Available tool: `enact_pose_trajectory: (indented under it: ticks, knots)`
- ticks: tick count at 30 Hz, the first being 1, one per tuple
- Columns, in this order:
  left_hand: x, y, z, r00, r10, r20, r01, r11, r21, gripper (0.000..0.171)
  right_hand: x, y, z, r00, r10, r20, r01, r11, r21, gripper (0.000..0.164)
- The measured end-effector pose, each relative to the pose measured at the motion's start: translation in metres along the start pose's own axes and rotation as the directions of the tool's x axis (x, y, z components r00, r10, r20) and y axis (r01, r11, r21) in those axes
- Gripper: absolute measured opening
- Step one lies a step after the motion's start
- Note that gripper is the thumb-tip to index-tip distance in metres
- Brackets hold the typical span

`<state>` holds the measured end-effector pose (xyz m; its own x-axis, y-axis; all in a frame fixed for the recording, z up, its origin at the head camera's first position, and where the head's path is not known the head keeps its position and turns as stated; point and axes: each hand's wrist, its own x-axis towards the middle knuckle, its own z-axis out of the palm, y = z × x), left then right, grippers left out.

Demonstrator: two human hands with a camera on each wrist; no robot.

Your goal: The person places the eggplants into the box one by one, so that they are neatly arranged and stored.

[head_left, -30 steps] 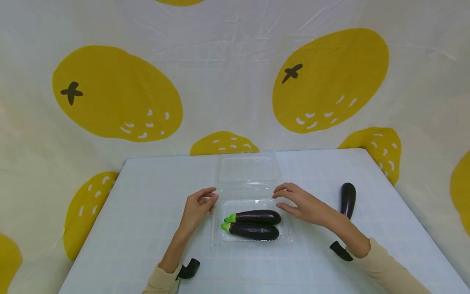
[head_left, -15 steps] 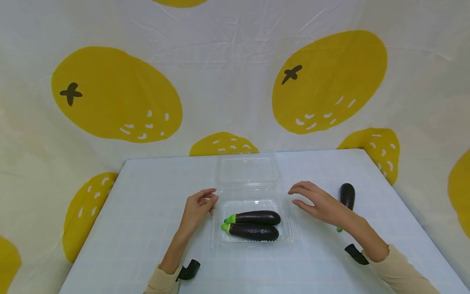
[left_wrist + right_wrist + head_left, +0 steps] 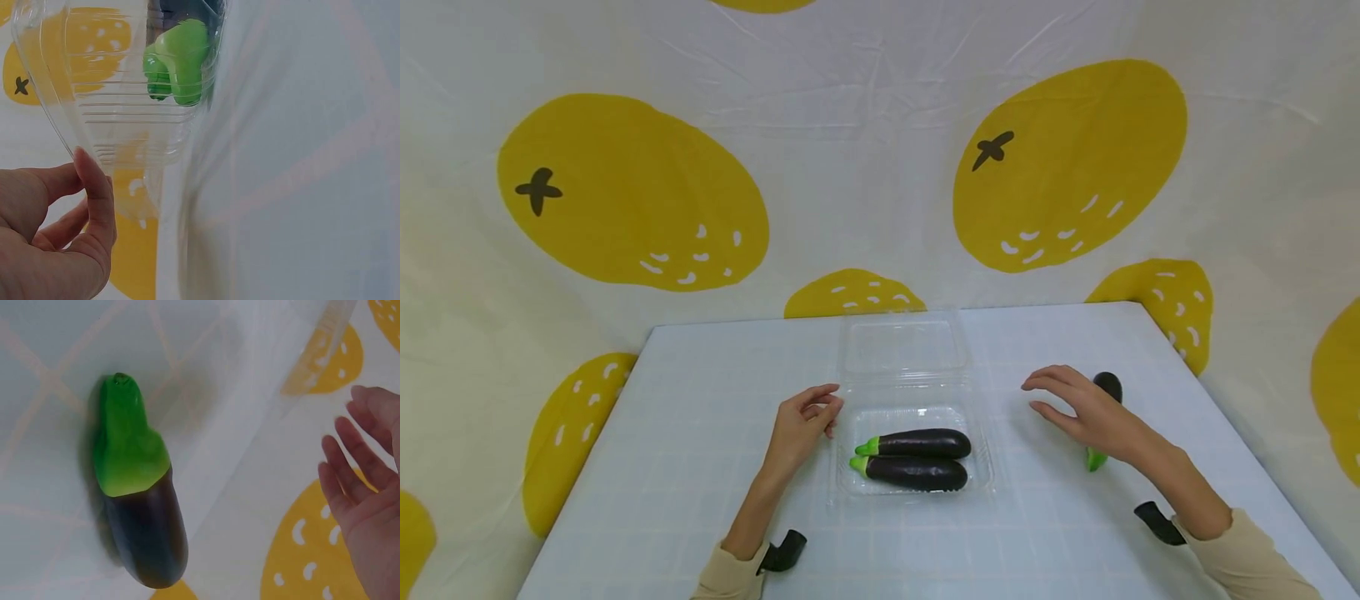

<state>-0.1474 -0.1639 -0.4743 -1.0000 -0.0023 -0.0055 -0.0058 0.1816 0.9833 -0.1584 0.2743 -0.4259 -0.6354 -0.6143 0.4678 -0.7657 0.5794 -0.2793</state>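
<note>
A clear plastic clamshell container (image 3: pixel 988 477) stands with its lid (image 3: pixel 906 343) folded back. Inside lie two dark eggplants, one behind (image 3: pixel 925 443) and one in front (image 3: pixel 921 473), their green stems to the left. My left hand (image 3: pixel 801 427) pinches the container's rim near its left back corner; the left wrist view shows the index fingertip on the rim. To the right of the container my right hand (image 3: pixel 1086 410) hovers with relaxed, spread fingers and nothing in them. A third eggplant (image 3: pixel 150 531) lies on the table, partly hidden behind that hand in the head view.
A pale checked cloth covers the table (image 3: pixel 722 367). Behind it hangs a white curtain (image 3: pixel 865 192) printed with large yellow fruit. Dark straps or mounts show at both sleeves (image 3: pixel 730 575).
My right hand has moved right, away from the container and over to the third eggplant, partly covering it. The left hand stays at the container's rim.
</note>
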Motion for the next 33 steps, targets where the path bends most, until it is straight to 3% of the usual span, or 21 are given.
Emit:
enact_pose_trajectory:
  ticks: [11, 19, 26, 33]
  knots:
    - [0.001, 0.000, -0.001, 1.000, -0.009, -0.003, 0.009, 1.000, -0.002, 0.037, -0.013, 0.013, -0.009, 1.000, 0.003, -0.017, -0.004, 1.000, -0.012, 0.055]
    - [0.000, 0.002, 0.001, 1.000, -0.017, -0.005, 0.017, 1.000, 0.005, 0.036, -0.027, 0.020, -0.017, 0.999, 0.048, -0.021, -0.048, 0.999, 0.007, 0.041]
    - [0.000, 0.002, 0.001, 1.000, -0.021, -0.002, 0.021, 1.000, -0.003, 0.036, -0.038, 0.029, -0.020, 0.998, 0.036, -0.058, -0.037, 0.999, -0.004, 0.056]
    - [0.000, 0.002, 0.001, 1.000, -0.024, -0.010, 0.024, 1.000, 0.009, 0.036, -0.050, 0.038, -0.023, 0.997, 0.029, -0.076, -0.029, 1.000, -0.008, 0.055]
